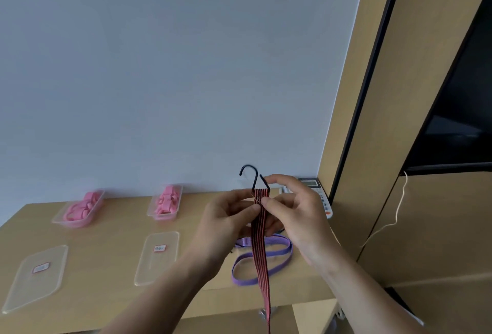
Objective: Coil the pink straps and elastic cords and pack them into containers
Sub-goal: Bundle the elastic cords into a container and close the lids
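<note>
Counting two containers [57, 220] [149, 212], each holding pink straps [80, 208] [166, 202]; two lids [37, 277] [157, 256], one purple cord [286, 247] on the worktop [111, 240]; our left grip [223, 224] and right grip [300, 222] pinch one striped cord [259, 254].

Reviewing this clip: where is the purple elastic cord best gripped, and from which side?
Probably pinch the purple cord at its exposed right-hand bend, from above: it lies flat on the table, and the red striped cord hangs across its middle.

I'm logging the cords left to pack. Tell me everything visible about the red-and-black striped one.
The red-and-black striped elastic cord is a flat, woven-looking band topped by a black wire hook. The left hand and right hand pinch it just below the hook; uncoiled, it hangs straight down past the table edge.
</note>
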Demonstrator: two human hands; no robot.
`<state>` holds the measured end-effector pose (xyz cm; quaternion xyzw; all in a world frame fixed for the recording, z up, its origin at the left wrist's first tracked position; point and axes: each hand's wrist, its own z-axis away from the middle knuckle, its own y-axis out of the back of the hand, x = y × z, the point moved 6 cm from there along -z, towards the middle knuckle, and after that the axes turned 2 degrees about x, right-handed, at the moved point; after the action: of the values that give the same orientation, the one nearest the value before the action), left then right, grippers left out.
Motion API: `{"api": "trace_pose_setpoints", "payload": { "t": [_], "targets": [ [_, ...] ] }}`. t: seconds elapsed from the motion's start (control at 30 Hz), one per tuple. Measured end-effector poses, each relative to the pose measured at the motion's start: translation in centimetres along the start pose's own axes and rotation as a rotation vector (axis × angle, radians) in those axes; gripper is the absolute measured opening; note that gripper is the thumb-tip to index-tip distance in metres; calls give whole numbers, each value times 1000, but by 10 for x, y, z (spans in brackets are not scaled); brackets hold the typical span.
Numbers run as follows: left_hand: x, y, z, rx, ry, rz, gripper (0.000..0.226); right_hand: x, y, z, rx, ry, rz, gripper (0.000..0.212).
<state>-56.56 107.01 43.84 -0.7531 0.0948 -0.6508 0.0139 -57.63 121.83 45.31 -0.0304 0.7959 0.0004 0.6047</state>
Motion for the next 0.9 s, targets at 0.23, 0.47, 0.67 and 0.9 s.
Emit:
{"api": "trace_pose_setpoints", "payload": {
  "t": [0.23,0.47,0.67,0.9],
  "targets": [
    [-4,-5,-10,42,0,62,35,2,14,3,55,26,95,22],
    [-4,-17,-15,-51,52,289,50,-4,26,-12,57,25,82,25],
    [-8,-9,-16,-85,52,251,29,-11,22,-23,-6,-28,29,28],
    [-12,0,-19,-70,-1,70,25,-15,17,-31,7,-28,39,25]
  ]
}}
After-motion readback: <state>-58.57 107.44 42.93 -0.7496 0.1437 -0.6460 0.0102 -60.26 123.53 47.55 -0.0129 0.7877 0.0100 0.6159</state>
